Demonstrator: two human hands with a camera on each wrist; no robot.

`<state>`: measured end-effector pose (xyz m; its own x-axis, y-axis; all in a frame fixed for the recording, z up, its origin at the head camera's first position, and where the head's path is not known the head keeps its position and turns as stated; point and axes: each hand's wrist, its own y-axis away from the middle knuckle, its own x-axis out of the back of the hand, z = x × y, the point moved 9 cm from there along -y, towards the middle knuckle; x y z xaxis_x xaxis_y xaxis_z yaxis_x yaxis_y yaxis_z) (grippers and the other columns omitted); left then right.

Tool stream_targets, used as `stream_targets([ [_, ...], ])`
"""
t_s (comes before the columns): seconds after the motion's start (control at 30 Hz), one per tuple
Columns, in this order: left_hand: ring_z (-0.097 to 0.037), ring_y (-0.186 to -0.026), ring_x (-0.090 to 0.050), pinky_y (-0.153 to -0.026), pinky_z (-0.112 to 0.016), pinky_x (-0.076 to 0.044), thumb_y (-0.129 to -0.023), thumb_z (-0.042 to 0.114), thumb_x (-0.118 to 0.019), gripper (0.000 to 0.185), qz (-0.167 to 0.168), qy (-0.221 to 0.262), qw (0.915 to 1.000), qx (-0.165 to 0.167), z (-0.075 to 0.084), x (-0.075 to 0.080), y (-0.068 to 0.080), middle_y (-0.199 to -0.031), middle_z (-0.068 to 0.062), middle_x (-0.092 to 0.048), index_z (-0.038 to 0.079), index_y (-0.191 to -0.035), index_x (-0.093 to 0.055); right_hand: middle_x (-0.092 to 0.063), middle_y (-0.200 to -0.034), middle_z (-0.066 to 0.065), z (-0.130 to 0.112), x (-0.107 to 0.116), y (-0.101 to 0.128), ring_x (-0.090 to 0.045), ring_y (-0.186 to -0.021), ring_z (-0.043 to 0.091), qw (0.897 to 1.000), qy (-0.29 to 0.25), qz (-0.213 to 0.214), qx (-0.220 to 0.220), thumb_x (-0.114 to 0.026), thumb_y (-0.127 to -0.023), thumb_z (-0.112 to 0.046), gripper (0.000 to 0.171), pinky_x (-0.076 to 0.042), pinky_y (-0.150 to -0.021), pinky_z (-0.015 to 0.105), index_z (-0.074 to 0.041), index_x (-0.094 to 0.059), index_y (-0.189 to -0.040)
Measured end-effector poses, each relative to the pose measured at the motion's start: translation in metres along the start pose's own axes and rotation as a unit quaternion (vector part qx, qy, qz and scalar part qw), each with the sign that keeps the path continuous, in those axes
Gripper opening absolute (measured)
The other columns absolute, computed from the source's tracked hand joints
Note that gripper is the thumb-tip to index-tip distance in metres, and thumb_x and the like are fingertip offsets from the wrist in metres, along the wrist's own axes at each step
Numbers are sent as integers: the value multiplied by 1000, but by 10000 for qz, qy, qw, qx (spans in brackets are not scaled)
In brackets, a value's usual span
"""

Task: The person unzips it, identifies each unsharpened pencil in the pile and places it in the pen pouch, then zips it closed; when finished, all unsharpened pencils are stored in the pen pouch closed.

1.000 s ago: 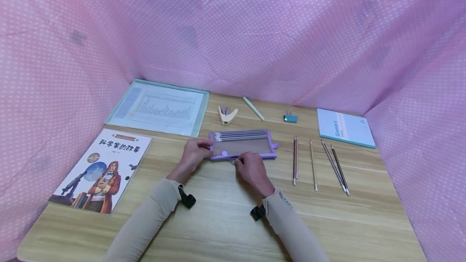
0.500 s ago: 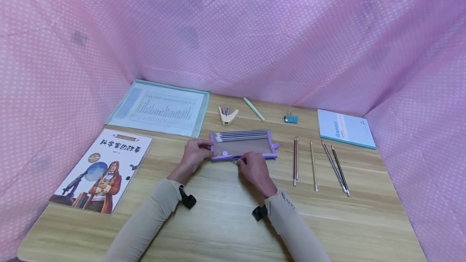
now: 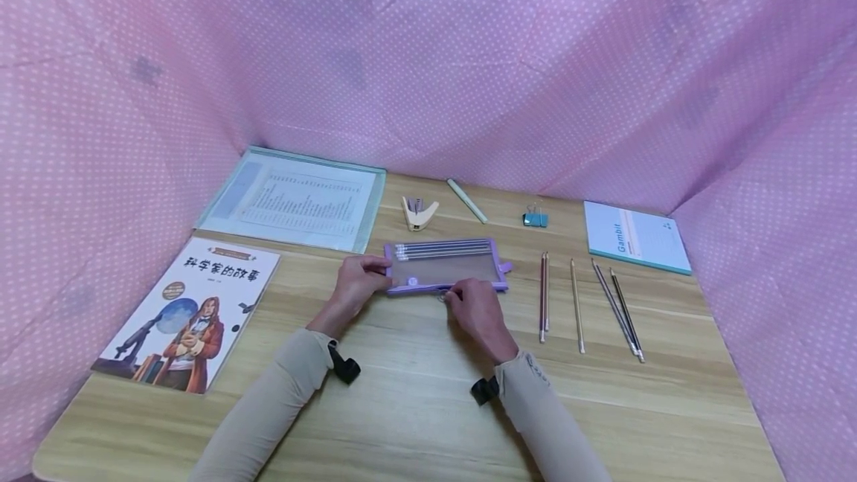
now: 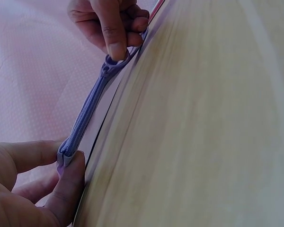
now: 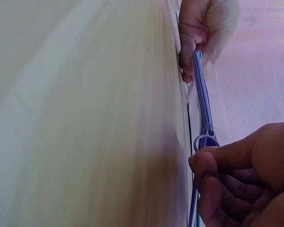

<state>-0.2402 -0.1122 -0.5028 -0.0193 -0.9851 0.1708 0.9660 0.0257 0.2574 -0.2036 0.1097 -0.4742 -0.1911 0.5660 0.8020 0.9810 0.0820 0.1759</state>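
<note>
A see-through pencil pouch point(image 3: 445, 271) with a purple border lies mid-table, several striped pencils point(image 3: 443, 249) showing inside along its far side. My left hand point(image 3: 356, 287) pinches the pouch's left end between thumb and fingers. At the near edge, my right hand point(image 3: 478, 309) pinches the ring point(image 5: 198, 142) of the zipper pull between thumb and forefinger. From the left hand up to the pull, the purple zipper point(image 4: 87, 113) runs as one joined band in the left wrist view. The right hand's fingers partly hide the pull and the edge beyond it.
Several loose pencils point(image 3: 578, 306) lie right of the pouch. Behind it are a stapler point(image 3: 418, 216), a pale green pen point(image 3: 466, 201) and a teal binder clip point(image 3: 535, 219). A notebook point(image 3: 636, 236) lies at right; a document folder point(image 3: 294, 198) and a book point(image 3: 190, 315) at left.
My right hand has slid a little to the right along the pouch's near edge, taking the zipper pull with it. The left hand keeps its place at the left end.
</note>
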Motion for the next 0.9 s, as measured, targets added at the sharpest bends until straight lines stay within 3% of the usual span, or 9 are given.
stream_targets([
  [0.37, -13, -86, -61, -70, -16, -52, -71, -13, -76, 46, 19, -26, 9998, 181, -1, 2, 0, -106, -18, -70, -5, -115, -70, -67, -74, 3, 13, 11, -2, -56, -62, 14, 9996, 140, 231, 87, -65, -94, -16, 16, -43, -53, 23, -6, -77, -94],
  [0.9, -8, -78, -60, -68, -15, -52, -72, -14, -74, 42, -7, 122, 9999, -98, 3, 1, 1, -100, -20, -70, -9, -113, -69, -62, -66, 4, 32, 27, -1, -52, -56, 13, 9993, 106, 370, 0, -65, -94, -16, 17, -42, -49, 24, -4, -77, -93],
])
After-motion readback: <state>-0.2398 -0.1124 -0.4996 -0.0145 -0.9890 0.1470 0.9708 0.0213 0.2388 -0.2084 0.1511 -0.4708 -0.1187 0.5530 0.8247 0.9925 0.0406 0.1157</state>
